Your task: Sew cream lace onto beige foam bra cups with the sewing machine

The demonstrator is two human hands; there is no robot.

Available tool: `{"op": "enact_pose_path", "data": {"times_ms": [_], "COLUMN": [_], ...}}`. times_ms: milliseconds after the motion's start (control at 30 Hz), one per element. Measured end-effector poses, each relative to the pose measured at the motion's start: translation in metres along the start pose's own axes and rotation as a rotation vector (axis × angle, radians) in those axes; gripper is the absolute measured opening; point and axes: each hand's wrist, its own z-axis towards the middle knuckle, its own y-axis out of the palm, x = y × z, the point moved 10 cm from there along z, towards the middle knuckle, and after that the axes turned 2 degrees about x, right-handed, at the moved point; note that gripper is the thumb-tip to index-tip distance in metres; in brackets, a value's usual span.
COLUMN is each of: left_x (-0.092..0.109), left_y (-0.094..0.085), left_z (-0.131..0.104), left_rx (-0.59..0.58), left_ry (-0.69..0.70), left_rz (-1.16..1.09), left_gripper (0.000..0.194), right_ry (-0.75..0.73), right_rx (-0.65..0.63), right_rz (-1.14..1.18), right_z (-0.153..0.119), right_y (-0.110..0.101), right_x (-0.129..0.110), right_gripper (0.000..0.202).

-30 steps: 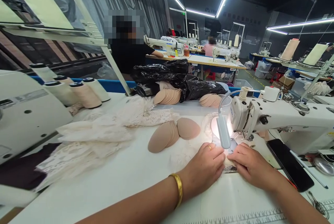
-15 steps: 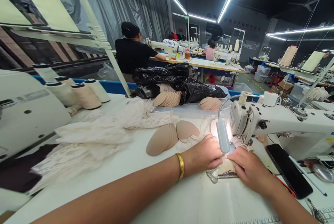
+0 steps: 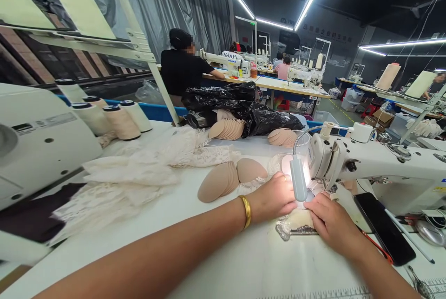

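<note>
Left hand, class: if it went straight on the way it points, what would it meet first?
The left hand would likely meet the right hand first; the lamp hangs near that line, but its height is unclear.

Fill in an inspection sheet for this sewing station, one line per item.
Surface: white table, ruler along the near edge.
Work: cream cloth by the machine; tan pads and lace left of it.
Clutter: phone and pen on the right; black bags behind.
Hands: left hand and right hand at the cloth; grip unclear, lamp partly in the way.
Cables: lamp's flexible neck arches above the table; power cords cannot be made out.
Surroundings: person in black at another table; spills, nothing seen.
</note>
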Motion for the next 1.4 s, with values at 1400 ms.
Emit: {"op": "enact_pose_path", "data": {"times_ms": [1400], "left_x": [0.057], "left_y": [0.01], "left_z": [-0.119], "left_rx": [0.918], "left_ry": [-1.052], "left_rz": [-2.084], "left_gripper": [0.027], "right_ry": [0.718], "right_rx": [0.487], "right_rz": [1.113], "right_z": [-0.09], "right_y": [0.039], "right_x": [-0.051], "right_gripper": [0.07]}}
